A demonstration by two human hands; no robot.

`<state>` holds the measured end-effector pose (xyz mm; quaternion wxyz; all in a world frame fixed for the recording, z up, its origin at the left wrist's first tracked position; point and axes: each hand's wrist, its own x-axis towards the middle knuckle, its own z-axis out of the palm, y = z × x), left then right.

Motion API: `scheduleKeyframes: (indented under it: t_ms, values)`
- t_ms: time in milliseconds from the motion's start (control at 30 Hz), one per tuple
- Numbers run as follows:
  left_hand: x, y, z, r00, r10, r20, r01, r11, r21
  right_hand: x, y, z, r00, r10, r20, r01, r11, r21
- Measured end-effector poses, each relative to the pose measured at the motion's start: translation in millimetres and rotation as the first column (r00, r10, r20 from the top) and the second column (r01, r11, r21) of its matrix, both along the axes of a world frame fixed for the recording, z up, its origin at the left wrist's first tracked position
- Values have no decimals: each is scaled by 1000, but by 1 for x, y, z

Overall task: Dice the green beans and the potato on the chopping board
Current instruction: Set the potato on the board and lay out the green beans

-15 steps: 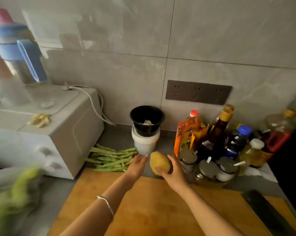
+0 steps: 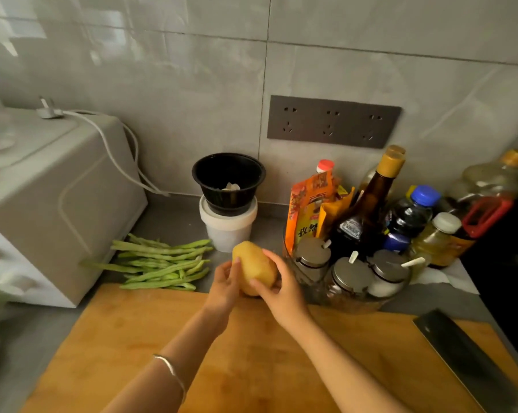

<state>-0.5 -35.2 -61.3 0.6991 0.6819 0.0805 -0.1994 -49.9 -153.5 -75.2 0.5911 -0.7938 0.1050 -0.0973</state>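
A grey tiled wall (image 2: 192, 70) backs a grey countertop (image 2: 174, 222). The bamboo chopping board (image 2: 126, 347) spreads beneath both forearms, nearer the person than the fingers. A white appliance (image 2: 58, 204) stands well left of them. A cleaver (image 2: 466, 356) lies on the board's right end, well right of the fingers. The green beans (image 2: 162, 263) lie heaped on the counter near the left fingers, on their left (whole, off the board). Lidded seasoning jars (image 2: 311, 257) stand just right of the right fingers. A white tub (image 2: 227, 231) sits just beyond the fingertips.

The right hand (image 2: 283, 293) grips the potato (image 2: 254, 271), fingers and thumb curled round it. The left hand (image 2: 223, 289) lays nearly straight fingers against its left flank. The potato is at the board's far edge; whether it touches the board I cannot tell.
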Motion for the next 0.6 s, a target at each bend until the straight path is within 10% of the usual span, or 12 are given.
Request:
scheduleKeyframes:
  t_ms: [233, 600]
  values:
    - [-79, -18, 69, 941, -282, 188, 278, 959, 48, -92, -45, 58, 999, -23, -35, 29, 981, 192]
    - [-184, -112, 36, 904, -424, 54, 422, 905, 50, -231, -133, 49, 962, -168, -213, 210, 958, 193]
